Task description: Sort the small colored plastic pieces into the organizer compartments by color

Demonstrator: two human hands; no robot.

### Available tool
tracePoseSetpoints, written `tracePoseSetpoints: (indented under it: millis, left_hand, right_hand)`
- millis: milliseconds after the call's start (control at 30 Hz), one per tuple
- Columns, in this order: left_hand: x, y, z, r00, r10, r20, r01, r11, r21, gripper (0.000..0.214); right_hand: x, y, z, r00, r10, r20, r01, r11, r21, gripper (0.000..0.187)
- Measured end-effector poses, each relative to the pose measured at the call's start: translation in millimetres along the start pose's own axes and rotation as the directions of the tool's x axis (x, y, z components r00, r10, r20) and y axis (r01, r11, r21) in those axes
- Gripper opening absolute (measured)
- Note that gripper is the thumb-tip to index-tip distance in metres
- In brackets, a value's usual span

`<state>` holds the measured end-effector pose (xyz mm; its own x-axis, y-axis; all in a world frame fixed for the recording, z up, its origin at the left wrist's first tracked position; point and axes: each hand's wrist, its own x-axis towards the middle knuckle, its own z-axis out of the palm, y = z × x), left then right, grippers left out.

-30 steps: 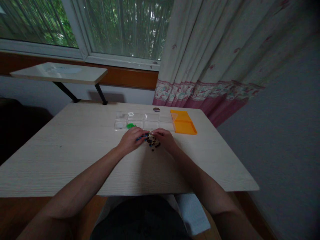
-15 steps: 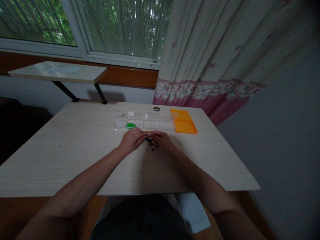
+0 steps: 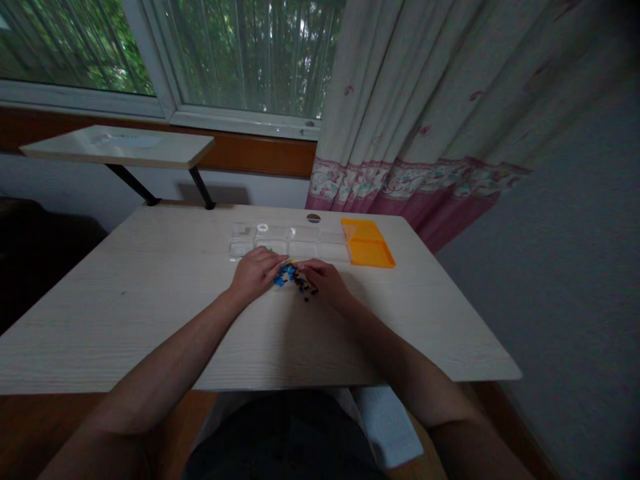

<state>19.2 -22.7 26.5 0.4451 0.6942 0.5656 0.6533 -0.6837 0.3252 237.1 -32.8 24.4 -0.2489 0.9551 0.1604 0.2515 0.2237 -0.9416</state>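
Small blue pieces (image 3: 284,274) lie in a loose heap on the desk between my hands, with small dark pieces (image 3: 303,285) spread to their right. My left hand (image 3: 256,272) is at the heap's left side, its fingers drawn together by the blue pieces; what they hold, if anything, is too small to make out. On the other side, my right hand (image 3: 324,279) has its fingertips pinched together above the dark pieces, and their contents cannot be made out. Just beyond my hands is a clear compartment box (image 3: 320,252); a few green pieces in it show past my left hand.
An orange two-part tray (image 3: 371,253) touches the box's right end. A raised shelf (image 3: 165,150) on black legs stands at the desk's back left. Behind the desk (image 3: 150,313) are a window and a curtain (image 3: 370,133); a wall rises on the right.
My left hand has moved left, away from the right fingertips, uncovering the blue pieces and hiding most of the green ones. My right hand has stayed nearly in place.
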Motion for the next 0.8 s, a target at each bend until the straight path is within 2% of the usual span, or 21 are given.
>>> tracePoseSetpoints:
  millis: [133, 267, 433, 800]
  left_hand:
    - [2, -24, -5.3, 0.971, -0.186, -0.149, 0.201, 0.976, 0.089, 0.03]
    - [1, -44, -1.0, 0.932, -0.281, -0.229, 0.314, 0.941, 0.124, 0.029]
    - [0, -49, 4.1, 0.919, -0.312, -0.242, 0.348, 0.929, 0.123, 0.026]
    - [-1, -54, 5.7, 0.913, -0.317, -0.258, 0.361, 0.921, 0.146, 0.026]
  right_hand:
    - [3, 8, -7, 0.997, 0.04, -0.068, -0.038, 0.999, 0.031, 0.037]
    - [6, 14, -11, 0.988, 0.115, -0.098, -0.101, 0.985, 0.141, 0.041]
    - [5, 11, -9, 0.984, 0.148, -0.104, -0.126, 0.973, 0.194, 0.042]
    - [6, 8, -8, 0.976, 0.181, -0.117, -0.162, 0.974, 0.16, 0.044]
